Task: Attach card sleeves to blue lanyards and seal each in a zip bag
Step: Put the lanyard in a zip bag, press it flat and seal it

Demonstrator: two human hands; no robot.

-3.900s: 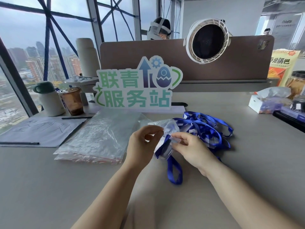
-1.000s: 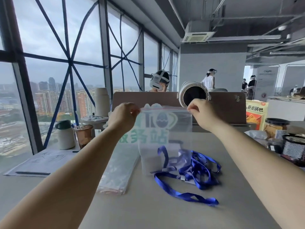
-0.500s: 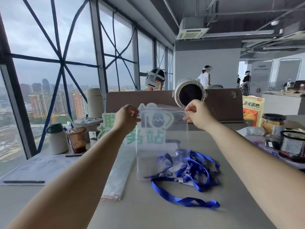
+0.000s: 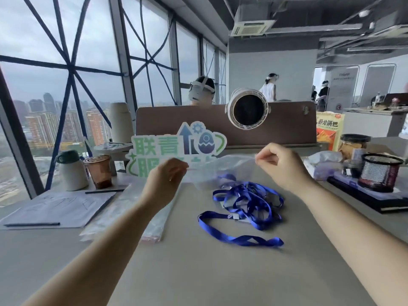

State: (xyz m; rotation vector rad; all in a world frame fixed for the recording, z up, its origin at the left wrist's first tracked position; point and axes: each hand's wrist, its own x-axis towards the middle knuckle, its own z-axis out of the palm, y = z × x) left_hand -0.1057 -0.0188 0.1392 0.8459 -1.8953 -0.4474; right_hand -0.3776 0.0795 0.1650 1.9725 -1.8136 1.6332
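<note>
Clear plastic, one zip bag point(image 4: 220, 171), is held off the desk point(image 4: 198, 272) between both hands, stretched roughly level with its top edge taut. The left hand point(image 4: 164, 181) has thumb and fingers pinched together on the bag's left end; the right hand point(image 4: 281, 166) is pinched on the right end — a grip that suits running the zip strip shut, judging by the task. Something blue shows faintly through the film near its lower middle; whether that is a lanyard inside the bag or part of the heap behind it cannot be told, and no card sleeve can be made out with certainty. Directly below and beyond the bag lies a tangle of blue lanyards point(image 4: 249, 202), too knotted to count, with one strap trailing toward the wearer in a loose loop and a small metal clip on it. Their position just under the working hands looks deliberate, as stock within reach. Left of the heap sits one flat stack of spare zip bags point(image 4: 132, 221), number not countable. Further left lies one sheet of paper point(image 4: 57, 208) with two pens, then one lidded cup point(image 4: 99, 171) and one white jug point(image 4: 70, 171). Behind stands one green sign point(image 4: 174, 149) — partly masked by the left hand. On the right stands one mesh pen holder point(image 4: 380, 171).
</note>
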